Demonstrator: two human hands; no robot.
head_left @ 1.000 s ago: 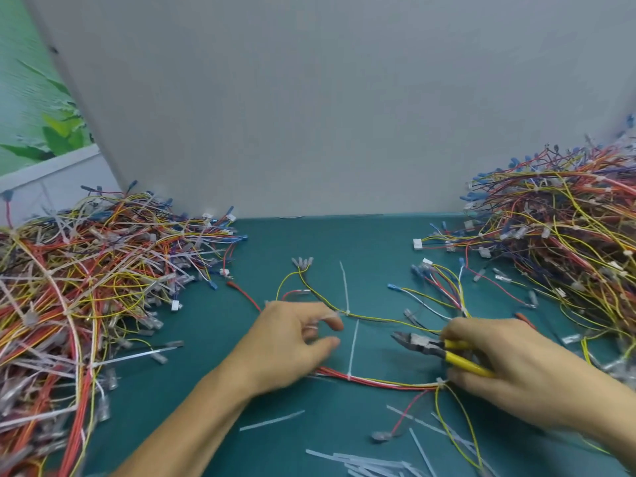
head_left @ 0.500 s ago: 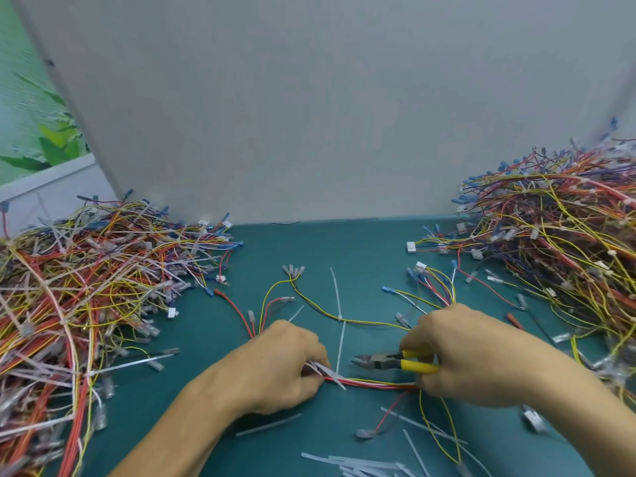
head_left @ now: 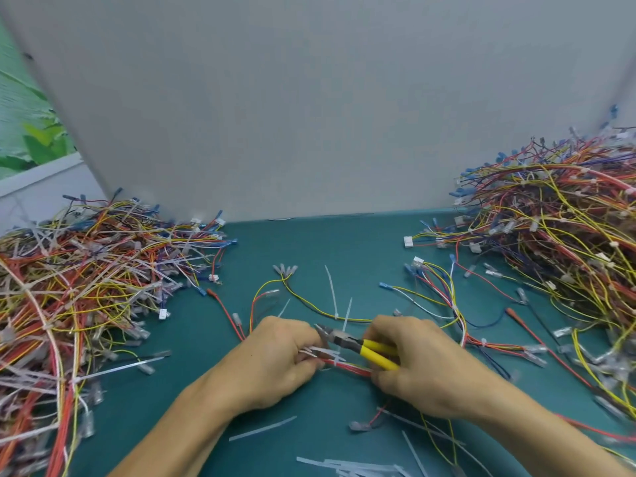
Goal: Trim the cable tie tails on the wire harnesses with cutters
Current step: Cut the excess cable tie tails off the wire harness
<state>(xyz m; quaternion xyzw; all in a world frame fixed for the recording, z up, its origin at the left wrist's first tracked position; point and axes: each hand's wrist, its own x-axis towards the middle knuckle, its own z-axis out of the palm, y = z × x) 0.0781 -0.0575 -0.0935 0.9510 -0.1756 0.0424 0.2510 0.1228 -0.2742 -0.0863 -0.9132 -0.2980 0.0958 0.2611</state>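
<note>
Head view: my left hand pinches harness, tie tails poking right. Right hand grips cutters, nose pointing left, just above tails; I'd drop nose slightly.

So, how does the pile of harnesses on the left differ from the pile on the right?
The left pile bristles with long white cable tie tails; the right pile shows only short white tie stubs. The left pile lies low and spread out, while the right pile seems heaped higher. Both are tangles of red, yellow and blue wires with connectors, lying on the teal table.
</note>
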